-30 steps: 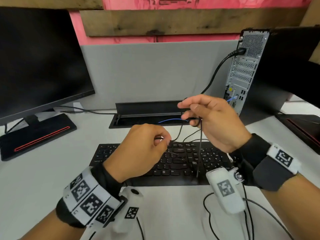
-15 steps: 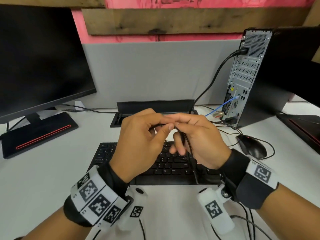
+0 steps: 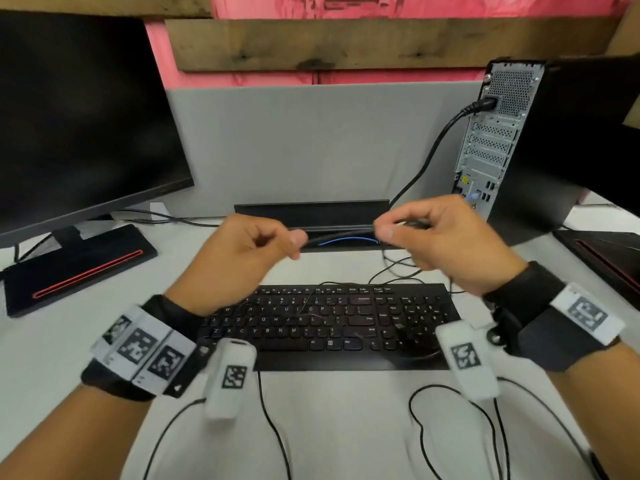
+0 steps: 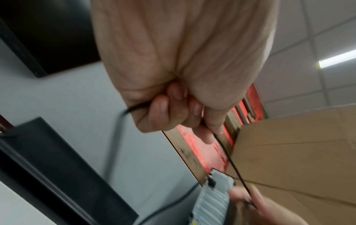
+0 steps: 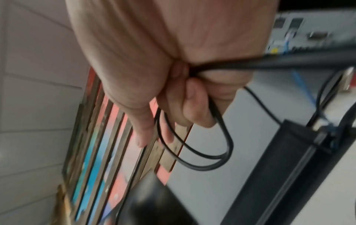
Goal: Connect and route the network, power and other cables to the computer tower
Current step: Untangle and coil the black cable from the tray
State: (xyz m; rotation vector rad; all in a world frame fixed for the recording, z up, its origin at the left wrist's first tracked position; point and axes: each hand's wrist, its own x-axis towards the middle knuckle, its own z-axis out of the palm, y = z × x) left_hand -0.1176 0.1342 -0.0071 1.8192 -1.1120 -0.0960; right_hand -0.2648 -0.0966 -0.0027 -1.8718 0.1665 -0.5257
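Both hands are raised above the black keyboard (image 3: 332, 323) with a thin black cable (image 3: 339, 234) stretched between them. My left hand (image 3: 242, 258) pinches one end of the stretch, its fingers curled round the cable (image 4: 231, 161). My right hand (image 3: 446, 240) grips gathered loops of the same cable (image 5: 202, 153). The computer tower (image 3: 495, 143) stands at the right with its rear panel facing me. A thick black power cable (image 3: 433, 150) is plugged in near its top, and a blue network cable (image 3: 346, 240) runs into the desk's cable tray (image 3: 311, 213).
A black monitor (image 3: 83, 116) on a red-striped base (image 3: 79, 268) fills the left. A grey partition (image 3: 311, 140) backs the desk. Loose thin cables (image 3: 398, 268) trail over the keyboard's far edge. Another dark device (image 3: 602, 251) lies at the right edge.
My hands were together over the keyboard half a second ago; they have pulled apart sideways, drawing the thin cable taut between them. The mouse is now hidden behind my right hand.
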